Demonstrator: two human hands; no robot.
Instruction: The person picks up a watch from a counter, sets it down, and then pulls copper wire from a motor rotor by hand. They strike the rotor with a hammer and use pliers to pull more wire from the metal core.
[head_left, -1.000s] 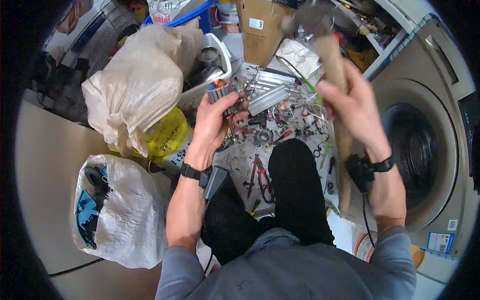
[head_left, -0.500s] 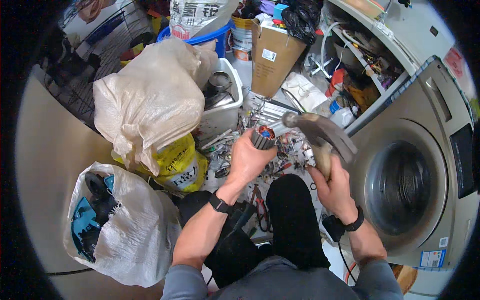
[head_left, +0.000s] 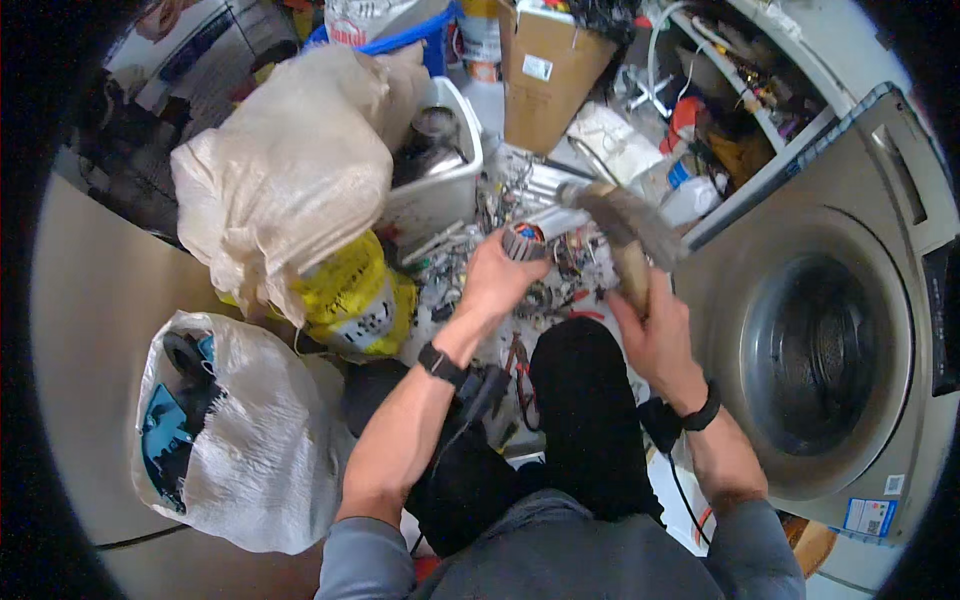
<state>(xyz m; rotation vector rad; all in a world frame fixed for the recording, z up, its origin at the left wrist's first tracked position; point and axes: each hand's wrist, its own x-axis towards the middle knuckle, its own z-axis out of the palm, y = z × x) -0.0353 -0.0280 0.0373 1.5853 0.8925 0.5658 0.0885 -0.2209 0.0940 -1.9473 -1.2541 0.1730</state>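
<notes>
In front of my knees, my left hand (head_left: 494,278) is wrapped round a short ribbed metal cylinder with copper-coloured wire in its end, like a motor stator (head_left: 523,243). My right hand (head_left: 656,335) grips the wooden handle of a claw hammer (head_left: 635,222). The hammer's head is smeared by motion; it is raised to the right of the stator, its round face pointing toward it, apart from it. Below the stator, between my knees, lie red-handled pliers (head_left: 521,372). Scrap metal bits (head_left: 465,262) cover the floor around and beyond my hands.
A washing machine (head_left: 722,400) stands close on my right. To the left are a large beige sack (head_left: 285,165), a yellow bag (head_left: 350,295) and an open white woven sack (head_left: 270,450) of dark and teal parts. Farther off are a white bin (head_left: 435,205), a cardboard box (head_left: 550,95) and cluttered shelves (head_left: 745,95).
The hammer and my right hand have shifted left and slightly farther away. My left hand still holds the stator. The whole view has tilted a little.
</notes>
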